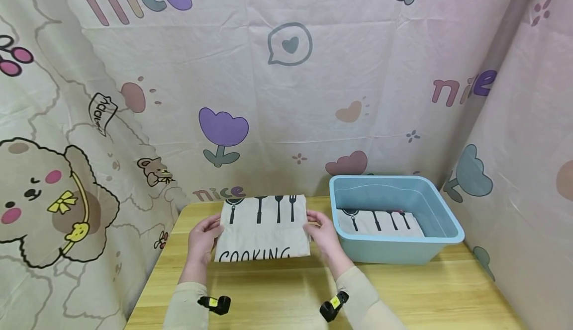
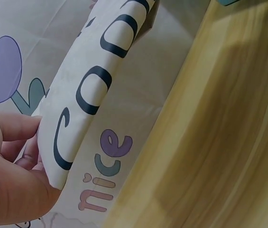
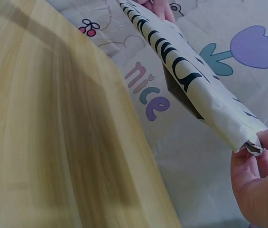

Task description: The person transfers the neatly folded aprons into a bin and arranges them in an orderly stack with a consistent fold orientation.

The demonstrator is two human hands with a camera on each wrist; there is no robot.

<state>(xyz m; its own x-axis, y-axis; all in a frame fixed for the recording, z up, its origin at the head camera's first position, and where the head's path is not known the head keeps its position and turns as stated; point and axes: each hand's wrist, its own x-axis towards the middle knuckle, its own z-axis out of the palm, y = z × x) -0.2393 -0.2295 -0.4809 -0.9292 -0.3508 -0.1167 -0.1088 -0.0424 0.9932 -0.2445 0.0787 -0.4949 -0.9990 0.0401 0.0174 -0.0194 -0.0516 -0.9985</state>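
A folded white cloth [image 1: 264,230] with black kitchen utensil prints and the word COOKING is held up between both hands, above the table. At its left edge, the left hand [image 1: 205,236] pinches the fabric between thumb and fingers; the left wrist view shows this grip on the cloth's corner [image 2: 58,156]. The right hand [image 1: 324,235] pinches the opposite edge, and the folded layers [image 3: 247,137] show at that end in the right wrist view. What kind of cloth it is, the folds do not show.
A light blue plastic bin [image 1: 396,250] stands on the right of the wooden table [image 1: 268,300]. Inside it lies another folded white cloth [image 1: 380,222] with similar utensil prints. A patterned curtain [image 1: 286,96] hangs behind the table and along both sides.
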